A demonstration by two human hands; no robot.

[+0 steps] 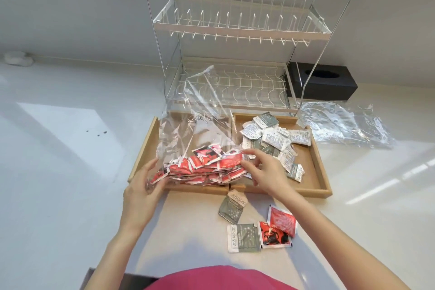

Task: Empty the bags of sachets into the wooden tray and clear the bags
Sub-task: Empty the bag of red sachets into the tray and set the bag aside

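A wooden tray [320, 167] with two compartments lies on the counter. A clear plastic bag [197, 122] full of red sachets [211, 167] rests over the left compartment, its open end standing up. My left hand [143, 186] grips the bag's lower left corner. My right hand [263, 169] holds the bag's right side with curled fingers. Grey and white sachets [273, 139] are piled loose in the right compartment. An empty clear bag [343, 125] lies flat to the right of the tray.
Several loose sachets, grey [231, 207] and red [280, 226], lie on the counter in front of the tray. A two-tier wire dish rack [237, 30] stands right behind the tray. A black tissue box [324, 82] sits at back right.
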